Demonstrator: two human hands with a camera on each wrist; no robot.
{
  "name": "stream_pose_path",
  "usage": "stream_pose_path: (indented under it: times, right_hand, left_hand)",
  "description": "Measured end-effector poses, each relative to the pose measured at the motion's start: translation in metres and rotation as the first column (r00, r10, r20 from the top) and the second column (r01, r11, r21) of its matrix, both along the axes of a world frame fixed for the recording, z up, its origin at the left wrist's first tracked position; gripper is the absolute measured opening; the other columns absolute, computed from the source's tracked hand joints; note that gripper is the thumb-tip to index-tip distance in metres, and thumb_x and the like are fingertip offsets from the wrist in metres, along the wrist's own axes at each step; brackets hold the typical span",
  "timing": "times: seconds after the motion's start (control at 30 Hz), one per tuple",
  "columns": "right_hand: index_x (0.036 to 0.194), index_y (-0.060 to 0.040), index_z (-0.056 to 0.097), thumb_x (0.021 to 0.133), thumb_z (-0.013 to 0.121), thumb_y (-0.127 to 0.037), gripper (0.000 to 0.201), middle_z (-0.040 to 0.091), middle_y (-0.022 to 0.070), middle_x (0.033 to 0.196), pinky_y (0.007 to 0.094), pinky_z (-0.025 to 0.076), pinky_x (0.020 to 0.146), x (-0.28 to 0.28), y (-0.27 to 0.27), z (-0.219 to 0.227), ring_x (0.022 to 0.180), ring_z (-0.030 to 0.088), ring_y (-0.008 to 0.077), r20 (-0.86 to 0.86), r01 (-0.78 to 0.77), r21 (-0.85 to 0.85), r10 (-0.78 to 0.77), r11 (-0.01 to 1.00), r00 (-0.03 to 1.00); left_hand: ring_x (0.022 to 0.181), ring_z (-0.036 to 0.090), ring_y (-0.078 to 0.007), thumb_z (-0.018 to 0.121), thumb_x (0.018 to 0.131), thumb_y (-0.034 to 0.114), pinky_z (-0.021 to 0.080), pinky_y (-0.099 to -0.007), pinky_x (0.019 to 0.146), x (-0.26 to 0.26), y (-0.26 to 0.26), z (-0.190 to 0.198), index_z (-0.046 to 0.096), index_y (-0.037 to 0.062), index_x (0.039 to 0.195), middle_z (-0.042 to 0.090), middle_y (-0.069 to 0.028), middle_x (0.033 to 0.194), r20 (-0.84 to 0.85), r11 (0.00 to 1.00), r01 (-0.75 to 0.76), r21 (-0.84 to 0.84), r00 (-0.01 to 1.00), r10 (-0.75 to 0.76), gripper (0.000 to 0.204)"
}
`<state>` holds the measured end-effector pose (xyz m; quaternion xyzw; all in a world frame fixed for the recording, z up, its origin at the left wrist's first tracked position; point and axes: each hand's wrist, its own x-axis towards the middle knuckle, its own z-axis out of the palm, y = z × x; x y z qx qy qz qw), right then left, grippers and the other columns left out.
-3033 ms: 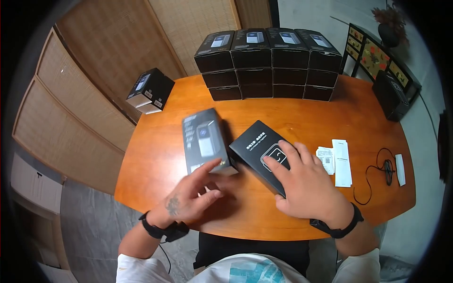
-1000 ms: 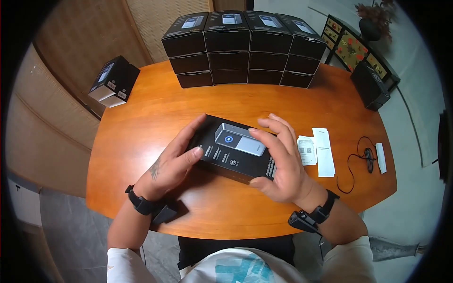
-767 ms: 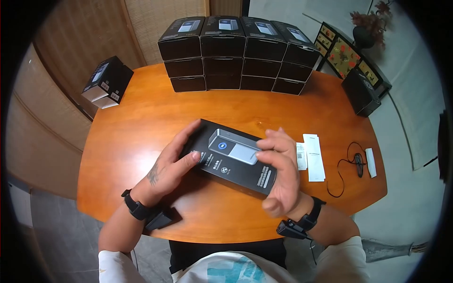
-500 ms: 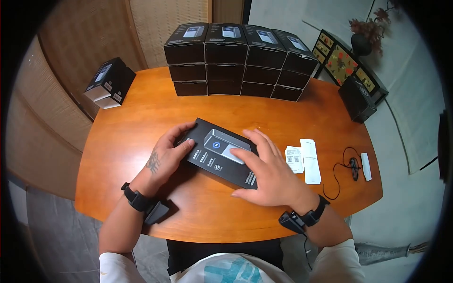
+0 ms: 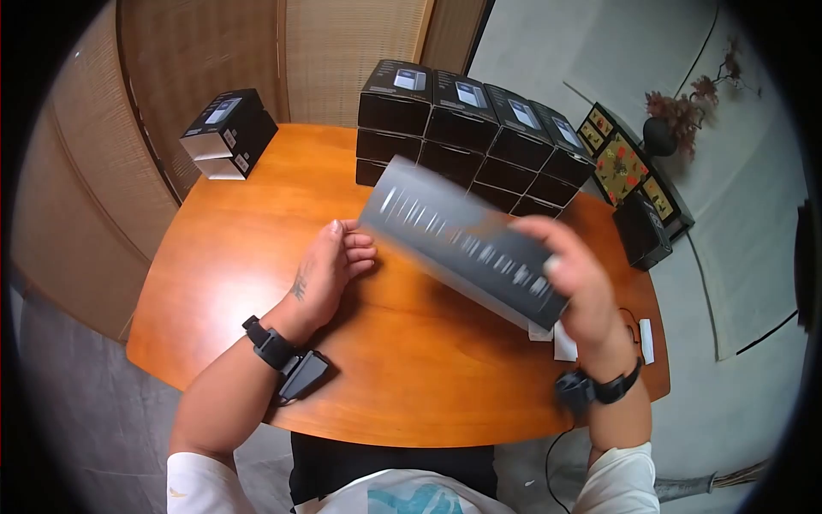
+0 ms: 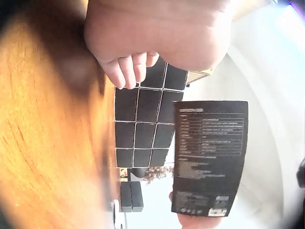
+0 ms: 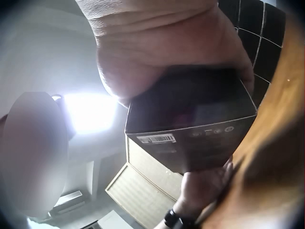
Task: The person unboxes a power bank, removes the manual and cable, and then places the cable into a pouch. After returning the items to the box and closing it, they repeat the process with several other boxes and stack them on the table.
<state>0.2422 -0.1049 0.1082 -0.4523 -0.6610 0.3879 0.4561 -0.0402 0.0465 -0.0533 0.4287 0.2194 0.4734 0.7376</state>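
Note:
My right hand (image 5: 582, 287) grips a black box (image 5: 462, 240) by its right end and holds it tilted above the table; the box is blurred in the head view. Fine print and a table of lines cover the box face (image 6: 209, 152) in the left wrist view. In the right wrist view a barcode shows on the box (image 7: 190, 129), beneath my right hand (image 7: 167, 52). Left of the box, my left hand (image 5: 330, 270) is by the tabletop with fingers loosely bent, holding nothing.
Stacked black boxes (image 5: 454, 154) stand at the table's back. Two more boxes (image 5: 231, 133) sit at the back left, another (image 5: 642, 231) at the right edge. White papers (image 5: 565, 343), a cable (image 5: 631, 321) and a white strip (image 5: 646, 341) lie at the right, partly covered.
My right hand has lifted and turned the box up and to the right, so another face shows. My left hand has let go of it. The head view has shifted.

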Motion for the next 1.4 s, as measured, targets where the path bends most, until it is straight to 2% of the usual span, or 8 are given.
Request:
stream_pose_path:
  times: [0.1,0.17,0.23,0.33,1.0,1.1,1.17,1.4]
  right_hand:
    - [0.131,0.0012,0.06,0.099,0.054,-0.032,0.046,0.058,0.0112,0.122,0.032,0.041,0.104,0.025,0.038,0.037,0.116,0.055,0.0196,0.032,0.286,0.27,-0.305,0.92,0.952]
    - [0.13,-0.0035,0.064,0.095,0.063,-0.041,0.051,0.057,0.0226,0.126,0.0399,0.044,0.105,0.047,0.082,0.054,0.117,0.058,0.0351,0.34,0.358,0.726,-0.759,0.587,0.556]
    - [0.134,-0.0104,0.065,0.09,0.067,-0.05,0.059,0.053,0.0259,0.136,0.0475,0.044,0.107,0.068,0.121,0.064,0.126,0.053,0.0444,0.391,0.406,0.789,-0.887,0.461,0.246]
    - [0.138,-0.0149,0.064,0.09,0.064,-0.053,0.061,0.049,0.0258,0.143,0.0524,0.041,0.11,0.087,0.151,0.062,0.131,0.049,0.0488,0.484,0.522,0.735,-0.874,0.433,0.044]
    - [0.135,-0.0119,0.065,0.089,0.062,-0.071,0.075,0.052,0.0226,0.142,0.0513,0.039,0.112,0.131,0.165,0.045,0.134,0.045,0.0406,0.525,0.68,0.608,-0.85,0.411,0.045]
    - [0.128,-0.0102,0.068,0.095,0.059,-0.066,0.065,0.058,0.0229,0.134,0.0469,0.039,0.111,0.202,0.166,0.041,0.131,0.048,0.0372,0.23,0.644,0.633,-0.899,0.428,0.371]
    - [0.118,-0.009,0.073,0.1,0.056,-0.057,0.054,0.068,0.0219,0.119,0.0449,0.041,0.108,0.225,0.137,0.044,0.123,0.055,0.0387,0.044,0.67,0.699,-0.95,0.251,0.31]
    - [0.122,-0.0067,0.073,0.087,0.068,-0.059,0.063,0.067,0.0246,0.128,0.0449,0.043,0.11,0.392,0.009,0.0,0.13,0.055,0.0415,0.451,0.888,0.455,-0.843,-0.065,-0.292]
  left_hand:
    - [0.101,0.062,-0.0178,0.042,0.11,0.047,0.052,-0.0336,0.094,0.003,-0.009,0.014,0.045,0.001,0.139,0.062,-0.0104,0.111,-0.08,0.998,-0.061,-0.029,0.995,0.059,0.055]
    - [0.099,0.062,-0.017,0.04,0.111,0.046,0.053,-0.0322,0.093,0.003,-0.009,0.017,0.041,0.0013,0.142,0.062,-0.0095,0.108,-0.117,0.999,-0.046,-0.01,0.992,0.044,0.054]
    - [0.099,0.062,-0.017,0.04,0.111,0.045,0.053,-0.0323,0.092,0.003,-0.012,0.018,0.042,0.0013,0.142,0.062,-0.0094,0.108,-0.129,0.999,-0.034,0.01,0.991,0.035,0.053]
    - [0.098,0.062,-0.0166,0.041,0.111,0.043,0.053,-0.0323,0.092,0.002,-0.01,0.019,0.042,0.0016,0.141,0.061,-0.0092,0.107,-0.127,1.0,-0.02,0.003,0.992,0.02,0.051]
    - [0.096,0.063,-0.017,0.042,0.112,0.036,0.053,-0.032,0.09,-0.002,-0.005,0.015,0.047,0.0034,0.137,0.063,-0.0087,0.105,-0.151,1.0,0.003,0.013,0.988,-0.001,0.042]
    - [0.095,0.064,-0.0183,0.044,0.112,0.038,0.054,-0.0326,0.089,-0.006,-0.004,0.01,0.047,0.0024,0.138,0.064,-0.0093,0.104,-0.132,1.0,0.017,0.024,0.991,-0.014,0.044]
    - [0.094,0.065,-0.0186,0.045,0.111,0.039,0.054,-0.0329,0.089,-0.006,0.0,0.003,0.047,0.0015,0.138,0.064,-0.0091,0.104,-0.093,0.999,0.037,0.032,0.995,-0.033,0.046]
    - [0.095,0.062,-0.017,0.043,0.112,0.038,0.052,-0.0323,0.09,-0.006,-0.007,0.015,0.047,0.0002,0.139,0.062,-0.0082,0.104,-0.193,0.997,0.043,0.066,0.981,-0.029,0.046]
